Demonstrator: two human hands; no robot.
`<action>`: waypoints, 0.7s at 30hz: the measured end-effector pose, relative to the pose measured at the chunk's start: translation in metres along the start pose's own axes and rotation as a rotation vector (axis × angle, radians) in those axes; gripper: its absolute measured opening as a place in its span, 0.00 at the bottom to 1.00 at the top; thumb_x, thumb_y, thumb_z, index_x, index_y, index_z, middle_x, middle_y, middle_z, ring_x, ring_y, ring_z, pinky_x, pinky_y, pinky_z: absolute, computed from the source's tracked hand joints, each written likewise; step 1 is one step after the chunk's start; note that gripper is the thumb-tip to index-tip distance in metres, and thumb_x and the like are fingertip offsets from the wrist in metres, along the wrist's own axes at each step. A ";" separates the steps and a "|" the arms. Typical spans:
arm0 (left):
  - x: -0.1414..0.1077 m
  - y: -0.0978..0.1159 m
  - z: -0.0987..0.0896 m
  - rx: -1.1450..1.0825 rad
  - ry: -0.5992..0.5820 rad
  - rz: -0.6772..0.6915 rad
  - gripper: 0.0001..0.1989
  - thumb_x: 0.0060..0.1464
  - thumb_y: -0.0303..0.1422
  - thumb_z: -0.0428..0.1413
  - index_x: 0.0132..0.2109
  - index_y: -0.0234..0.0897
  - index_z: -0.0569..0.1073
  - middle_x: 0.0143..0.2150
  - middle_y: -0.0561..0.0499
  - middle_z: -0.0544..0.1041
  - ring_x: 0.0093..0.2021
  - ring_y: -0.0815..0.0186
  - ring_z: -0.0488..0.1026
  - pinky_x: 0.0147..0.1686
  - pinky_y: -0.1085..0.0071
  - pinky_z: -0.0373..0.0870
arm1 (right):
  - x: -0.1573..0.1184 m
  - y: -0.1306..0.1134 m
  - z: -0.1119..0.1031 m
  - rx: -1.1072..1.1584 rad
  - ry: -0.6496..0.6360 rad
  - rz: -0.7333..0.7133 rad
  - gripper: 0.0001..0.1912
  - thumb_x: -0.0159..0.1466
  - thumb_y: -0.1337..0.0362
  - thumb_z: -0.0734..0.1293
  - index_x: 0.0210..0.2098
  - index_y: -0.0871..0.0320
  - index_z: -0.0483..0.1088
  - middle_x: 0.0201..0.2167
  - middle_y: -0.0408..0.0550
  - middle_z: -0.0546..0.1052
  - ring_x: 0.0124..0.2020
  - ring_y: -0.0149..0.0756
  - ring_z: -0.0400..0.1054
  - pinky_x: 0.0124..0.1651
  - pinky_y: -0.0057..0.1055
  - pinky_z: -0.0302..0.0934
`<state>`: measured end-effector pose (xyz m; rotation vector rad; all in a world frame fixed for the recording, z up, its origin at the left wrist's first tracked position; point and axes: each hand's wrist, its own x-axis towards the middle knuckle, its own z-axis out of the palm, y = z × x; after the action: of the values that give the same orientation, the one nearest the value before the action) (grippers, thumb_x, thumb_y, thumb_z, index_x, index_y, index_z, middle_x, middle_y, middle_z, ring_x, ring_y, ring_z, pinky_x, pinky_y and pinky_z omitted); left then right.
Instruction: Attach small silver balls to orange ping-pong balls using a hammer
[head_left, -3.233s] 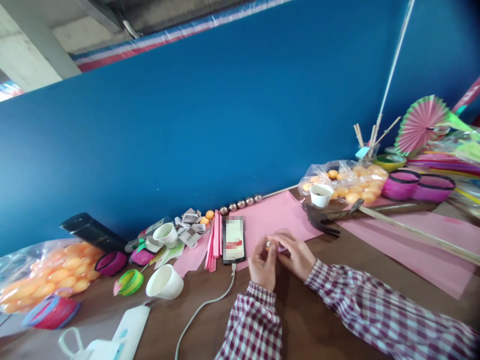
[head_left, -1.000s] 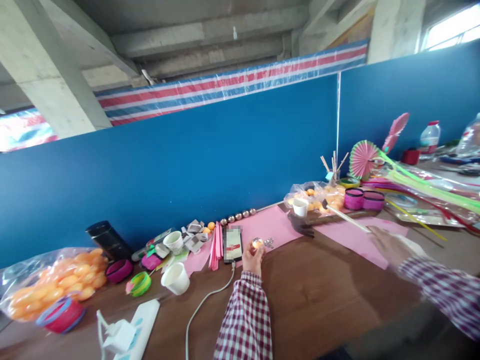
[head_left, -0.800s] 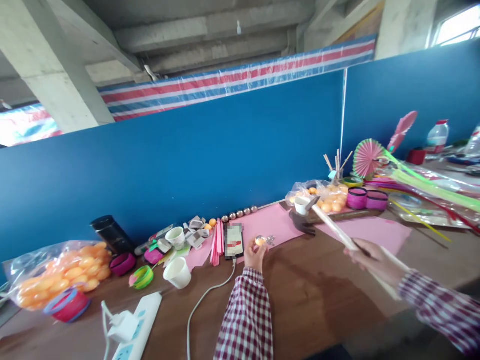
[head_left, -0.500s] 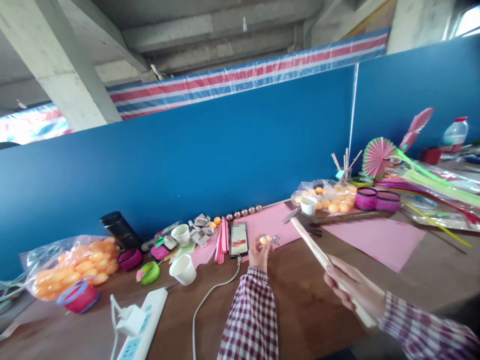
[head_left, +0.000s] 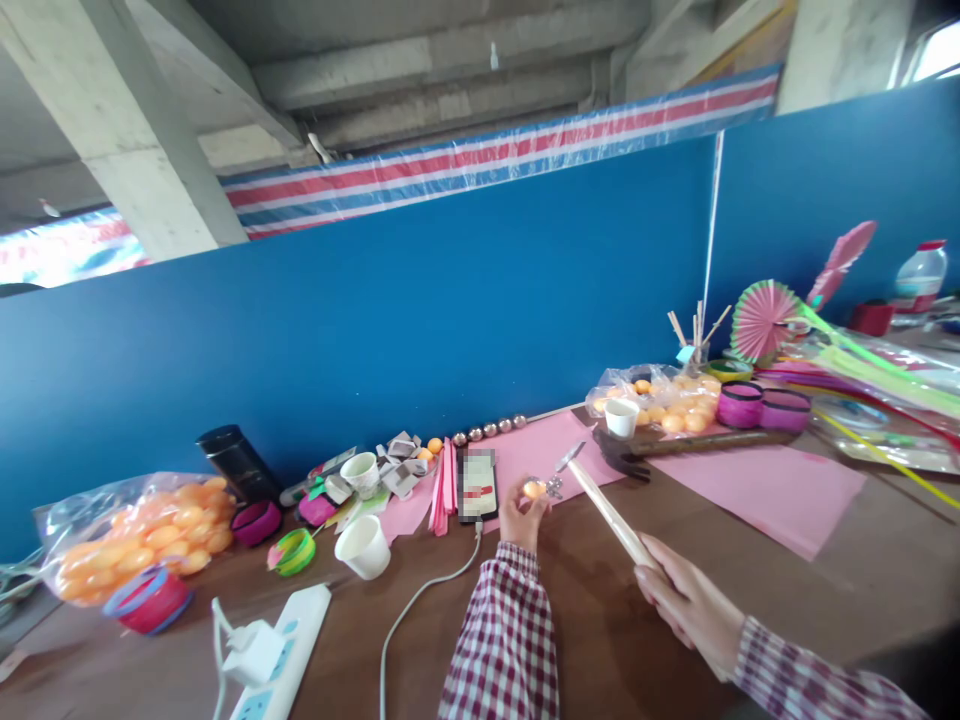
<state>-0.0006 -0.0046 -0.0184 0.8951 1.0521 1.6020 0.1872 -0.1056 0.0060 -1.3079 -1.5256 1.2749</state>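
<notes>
My left hand point(head_left: 525, 517) rests on the table, its fingers closed round a small orange ball point(head_left: 535, 489) at the edge of a pink sheet point(head_left: 525, 446). Small silvery pieces point(head_left: 555, 486) lie just right of the ball. In my right hand point(head_left: 690, 595) is the wooden handle of a hammer point(head_left: 611, 510); its metal head is up and to the left, close to the silvery pieces. Left of my left hand lies a phone point(head_left: 478, 487) with a white cable plugged into it.
A white power strip point(head_left: 289, 645), paper cup point(head_left: 363, 547) and bag of orange balls point(head_left: 150, 530) stand left. Behind my right hand are a second dark hammer point(head_left: 697, 442), a white cup point(head_left: 621, 417) and purple tape rolls point(head_left: 784, 410). A blue partition point(head_left: 450, 300) rises behind.
The hammer in my right hand has moved left and slightly down, bringing its head nearer the silvery pieces. My left hand still holds the ball, and the view has shifted slightly.
</notes>
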 end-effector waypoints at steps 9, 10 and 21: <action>0.001 -0.002 0.000 0.003 0.020 0.009 0.24 0.35 0.28 0.62 0.43 0.32 0.68 0.36 0.45 0.73 0.27 0.71 0.72 0.27 0.74 0.70 | -0.002 -0.001 0.003 -0.033 0.033 -0.012 0.27 0.57 0.51 0.53 0.52 0.57 0.49 0.18 0.35 0.58 0.10 0.19 0.45 0.10 0.18 0.42; 0.002 -0.003 0.000 0.002 0.023 0.010 0.24 0.35 0.28 0.62 0.44 0.32 0.68 0.36 0.45 0.73 0.27 0.71 0.72 0.27 0.74 0.70 | -0.003 -0.002 0.003 -0.040 0.040 -0.017 0.27 0.58 0.50 0.52 0.52 0.57 0.49 0.18 0.35 0.58 0.10 0.20 0.46 0.10 0.18 0.43; 0.003 -0.005 -0.005 0.001 -0.003 0.005 0.23 0.36 0.27 0.62 0.44 0.33 0.68 0.38 0.45 0.73 0.30 0.68 0.73 0.32 0.69 0.72 | -0.006 -0.002 -0.011 -0.255 0.013 -0.147 0.27 0.60 0.52 0.51 0.56 0.57 0.48 0.20 0.39 0.62 0.15 0.26 0.55 0.16 0.23 0.53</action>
<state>-0.0041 -0.0023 -0.0246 0.9014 1.0493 1.6035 0.1989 -0.1094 0.0110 -1.3291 -1.7847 1.0023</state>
